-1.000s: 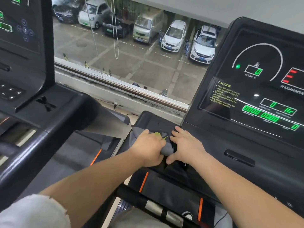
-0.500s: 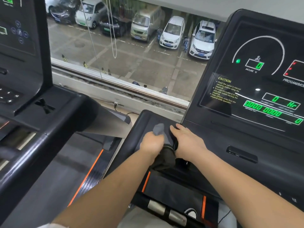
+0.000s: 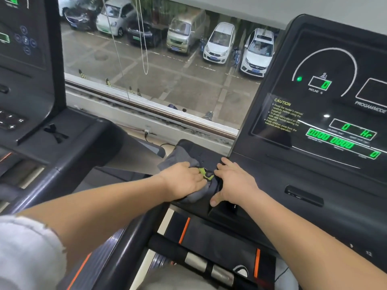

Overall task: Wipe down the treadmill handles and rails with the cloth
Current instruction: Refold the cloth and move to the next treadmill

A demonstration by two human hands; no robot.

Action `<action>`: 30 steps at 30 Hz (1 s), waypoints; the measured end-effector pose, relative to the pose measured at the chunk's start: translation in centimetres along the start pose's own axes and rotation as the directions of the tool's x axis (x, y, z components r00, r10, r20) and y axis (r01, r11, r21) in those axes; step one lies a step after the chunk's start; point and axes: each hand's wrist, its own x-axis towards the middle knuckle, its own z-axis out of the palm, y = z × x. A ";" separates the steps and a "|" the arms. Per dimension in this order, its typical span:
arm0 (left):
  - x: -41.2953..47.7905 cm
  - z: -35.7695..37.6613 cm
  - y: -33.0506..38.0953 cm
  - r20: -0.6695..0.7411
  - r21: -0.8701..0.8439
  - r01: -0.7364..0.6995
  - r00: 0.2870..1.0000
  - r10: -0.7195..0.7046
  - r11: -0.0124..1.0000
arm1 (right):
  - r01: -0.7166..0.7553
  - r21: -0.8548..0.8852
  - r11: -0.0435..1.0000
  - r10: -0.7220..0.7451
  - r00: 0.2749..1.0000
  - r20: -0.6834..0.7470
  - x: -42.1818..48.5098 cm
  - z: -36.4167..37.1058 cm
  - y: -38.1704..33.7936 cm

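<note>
cloth (image 3: 172,158): grey, long axis far-left to near-right on treadmill handle (image 3: 189,146)
left hand (image 3: 182,180): grasping cloth
right hand (image 3: 234,181): flat, released

The L arm (image 3: 109,208) wears a soft white short sleeve of fuzzy cloth (image 3: 27,250) w/ a rough, ragged edge. Below that the arm is bare down to the L hand (image 3: 184,181). The R arm (image 3: 303,233) is bare too, from the R hand (image 3: 234,183) back to the edge of view.
</note>
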 end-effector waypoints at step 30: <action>-1.8 -2.0 1.1 -0.161 -0.755 0.445 0.586 -0.795 0.481 | 0.038 -0.412 0.910 -0.091 0.990 -0.108 1.1 -1.5 1.5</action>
